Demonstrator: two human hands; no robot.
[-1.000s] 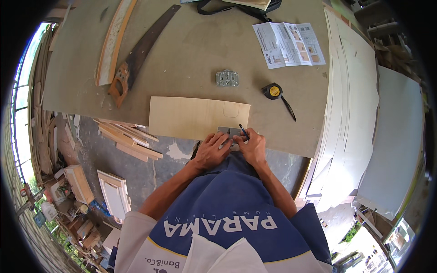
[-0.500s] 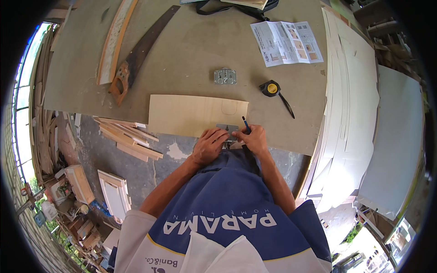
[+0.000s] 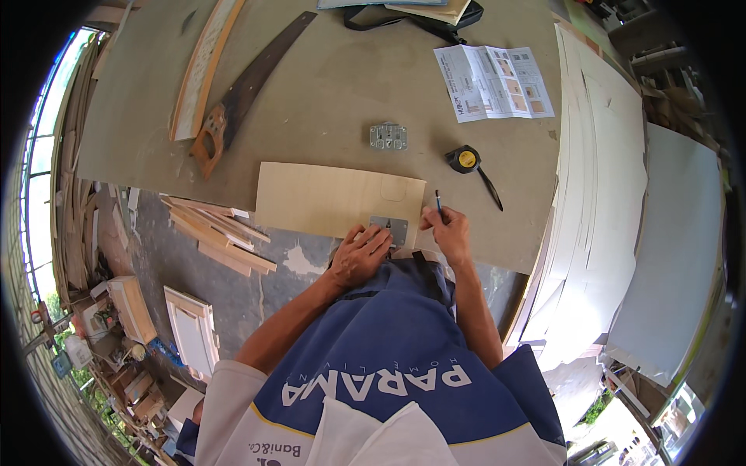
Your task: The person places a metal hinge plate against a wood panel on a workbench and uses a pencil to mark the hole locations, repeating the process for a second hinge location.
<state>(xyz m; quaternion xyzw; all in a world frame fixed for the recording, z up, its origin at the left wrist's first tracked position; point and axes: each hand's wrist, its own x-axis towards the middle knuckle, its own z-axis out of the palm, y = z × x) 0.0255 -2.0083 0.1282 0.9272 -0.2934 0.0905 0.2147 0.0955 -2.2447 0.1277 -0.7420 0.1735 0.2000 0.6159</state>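
A pale wooden board (image 3: 318, 198) lies along the near edge of the workbench, with a rounded outline drawn near its right end. On its near edge sits a grey metal plate (image 3: 393, 227). My left hand (image 3: 360, 255) holds that plate against the board, fingers bent over its left side; the thumb is hidden. A dark pencil (image 3: 439, 203) points upward from my right hand (image 3: 451, 234), whose fingers are closed around it just off the board's right end. Beyond the board lies a second metal plate-like fitting (image 3: 388, 137) with holes.
A yellow-and-black tape measure (image 3: 466, 159) lies to the right, below a folded instruction sheet (image 3: 497, 84). A handsaw (image 3: 247, 87) and a long wooden strip (image 3: 203, 70) are at the left. A black strap (image 3: 404, 22) lies at the back. Wood offcuts (image 3: 221, 237) sit below the bench edge.
My right hand has let go of the metal plate and moved right with the pencil, past the board's end. My left hand stays on the plate.
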